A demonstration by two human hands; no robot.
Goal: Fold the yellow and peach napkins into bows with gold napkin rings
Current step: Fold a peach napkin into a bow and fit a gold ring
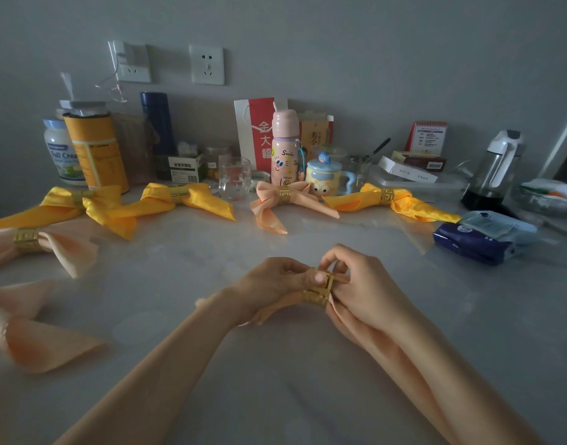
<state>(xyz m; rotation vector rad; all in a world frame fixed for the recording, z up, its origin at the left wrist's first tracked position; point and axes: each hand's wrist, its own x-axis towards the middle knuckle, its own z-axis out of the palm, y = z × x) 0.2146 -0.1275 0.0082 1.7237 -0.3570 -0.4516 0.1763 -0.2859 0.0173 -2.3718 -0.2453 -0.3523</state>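
At the far left I am seeing a finished peach bow (35,248) with its gold band, and below it a loose peach napkin (41,342) lying in soft folds on the pale, glossy table (308,396). Behind them three yellow bows (83,203) (186,200) (391,200) are shining like satin, so I am judging them slippery; the small peach bow (285,200) between them is looking matte and softer.

In the middle my left hand (269,284) is closing around the gathered peach napkin (275,309), with the thumb pressing on the gold napkin ring (319,289). The ring is a rigid openwork band with a square key pattern, hard and probably light. My right hand (365,293) is pinching the cloth just at the ring's right side, fingers curled and closed on the fabric, whose tail is running down under the right forearm.

I am judging that the cloth is thin, limp and light, so it will slide through the ring if held loosely. The best hold is near the ring, on the bunched middle, not on the floppy ends.

At the right a dark blue tissue pack (478,242) is lying apart.
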